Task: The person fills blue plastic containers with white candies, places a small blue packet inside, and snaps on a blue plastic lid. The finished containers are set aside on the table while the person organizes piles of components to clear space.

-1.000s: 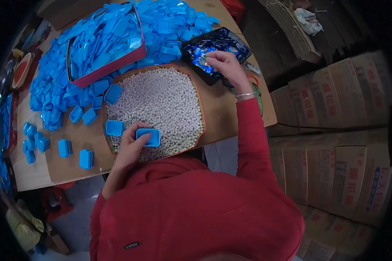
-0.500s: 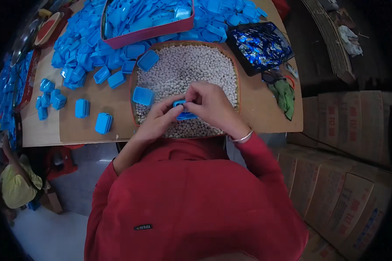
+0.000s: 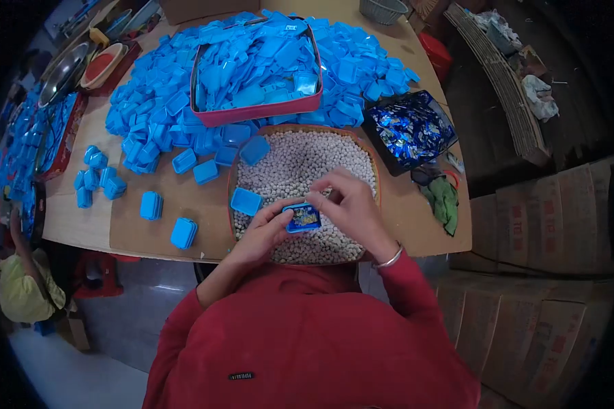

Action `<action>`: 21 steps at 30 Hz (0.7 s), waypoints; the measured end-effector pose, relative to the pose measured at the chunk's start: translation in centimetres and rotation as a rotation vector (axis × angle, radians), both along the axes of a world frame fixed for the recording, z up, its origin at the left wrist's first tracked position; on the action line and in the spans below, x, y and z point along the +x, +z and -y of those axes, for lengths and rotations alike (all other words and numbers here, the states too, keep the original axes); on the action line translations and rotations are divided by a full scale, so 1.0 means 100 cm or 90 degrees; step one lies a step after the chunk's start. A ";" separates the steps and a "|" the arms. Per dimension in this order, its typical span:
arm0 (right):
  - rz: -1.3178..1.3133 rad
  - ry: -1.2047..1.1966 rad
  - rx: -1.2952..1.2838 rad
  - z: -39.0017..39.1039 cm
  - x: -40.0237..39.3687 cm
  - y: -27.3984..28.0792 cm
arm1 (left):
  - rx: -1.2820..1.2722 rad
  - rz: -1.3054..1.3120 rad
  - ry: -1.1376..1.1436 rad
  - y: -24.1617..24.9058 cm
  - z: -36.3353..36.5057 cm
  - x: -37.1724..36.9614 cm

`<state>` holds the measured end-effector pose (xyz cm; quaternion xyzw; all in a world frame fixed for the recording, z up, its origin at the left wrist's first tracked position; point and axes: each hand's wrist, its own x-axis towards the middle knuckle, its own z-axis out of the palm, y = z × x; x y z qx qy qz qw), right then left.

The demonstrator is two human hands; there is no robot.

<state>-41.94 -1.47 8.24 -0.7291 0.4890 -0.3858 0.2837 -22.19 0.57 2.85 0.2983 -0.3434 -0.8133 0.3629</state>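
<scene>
My left hand grips a small blue plastic box at its left side, thumb on the rim. Inside the box lies a shiny dark blue and gold packet. Curled at the box's upper right corner is my right hand, thumb and forefinger close together; whatever is between them is hidden. Both hands are over a tray filled with small pale round beads. Two open blue boxes rest on the beads, one just left of my hands and another farther back.
Behind the tray, a red-rimmed container of blue pieces stands amid a large heap of them. A black tray of shiny packets sits right, above a green cloth. Closed blue boxes stand left. Cartons are stacked right.
The view has tilted up, so the table sits lower in it. My right hand has shifted off the box's middle to its right corner, and the packet inside now shows.
</scene>
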 end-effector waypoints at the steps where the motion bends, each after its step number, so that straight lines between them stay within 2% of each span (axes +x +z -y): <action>1: -0.021 -0.010 -0.057 0.019 -0.001 0.007 | 0.036 -0.059 0.024 0.003 -0.001 -0.001; 2: -0.041 -0.021 -0.112 0.039 -0.002 0.017 | 0.047 -0.070 0.025 0.000 0.001 0.000; 5: -0.190 -0.060 -0.257 0.114 0.014 0.033 | 0.001 0.046 0.028 0.002 -0.001 -0.001; 6: -0.260 -0.065 -0.315 0.143 0.021 0.030 | -0.060 0.155 0.039 -0.004 -0.001 -0.001; 8: -0.421 -0.047 -0.229 0.192 0.035 0.025 | -0.091 0.226 0.043 -0.006 -0.002 -0.002; 11: -0.461 0.041 -0.178 0.233 0.044 0.005 | -0.139 0.215 0.097 -0.013 -0.002 -0.003; 14: -0.304 0.090 -0.177 0.226 0.036 0.019 | -0.160 0.225 0.118 -0.017 -0.003 -0.003; 16: -0.301 0.029 -0.381 0.201 0.027 0.033 | -0.139 0.299 0.111 -0.007 -0.004 -0.002; 18: -0.244 0.015 -0.475 0.161 0.014 0.044 | -0.148 0.253 0.122 -0.009 -0.003 -0.002; 21: -0.333 0.023 -0.487 0.092 -0.015 0.031 | -0.125 0.232 0.119 -0.014 -0.001 -0.001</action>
